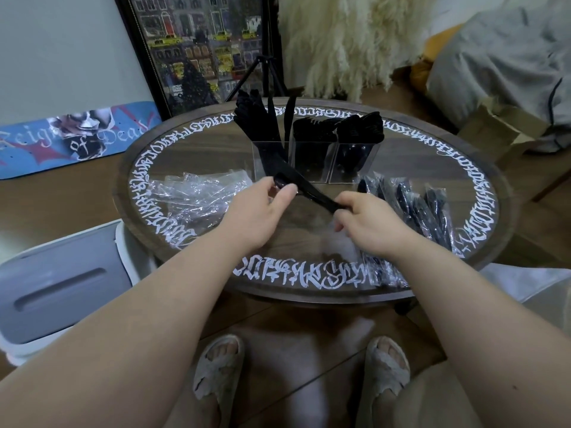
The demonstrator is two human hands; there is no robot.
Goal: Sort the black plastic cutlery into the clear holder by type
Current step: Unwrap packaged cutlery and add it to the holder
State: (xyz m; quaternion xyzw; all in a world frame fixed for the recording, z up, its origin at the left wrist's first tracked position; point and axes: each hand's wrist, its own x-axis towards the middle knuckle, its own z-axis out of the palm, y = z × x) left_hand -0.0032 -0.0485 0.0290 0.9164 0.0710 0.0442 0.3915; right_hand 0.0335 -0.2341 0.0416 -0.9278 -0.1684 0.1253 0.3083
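From my feed, left to right: grey bin [58, 285] on the floor at far left, skateboard deck [74, 137] leaning behind it; round table [494, 211] with white lettering round the rim takes up the centre; pile of empty clear wrappers [197, 193] on the table's left side.

Left hand [259, 211] is over the table just right of the wrappers, thumb and fingers pinching one end of a black cutlery piece [309, 189]; right hand [367, 223] grips the other end, fingers curled round it; piece runs diagonally between both hands, held above the table just in front of the holder; I can't tell its type, blurred.

Clear holder [312, 159] stands past the hands, three compartments side by side; left one has knives [265, 125] standing upright and fanned; middle one is packed with forks [312, 128], tines up; right one holds spoons [361, 128].

Right of the right hand: row of still-wrapped cutlery packs [414, 208] lying on the table, running toward the near rim; cardboard box [497, 128] on the floor beyond the table at far right; slippered feet below the table edge.
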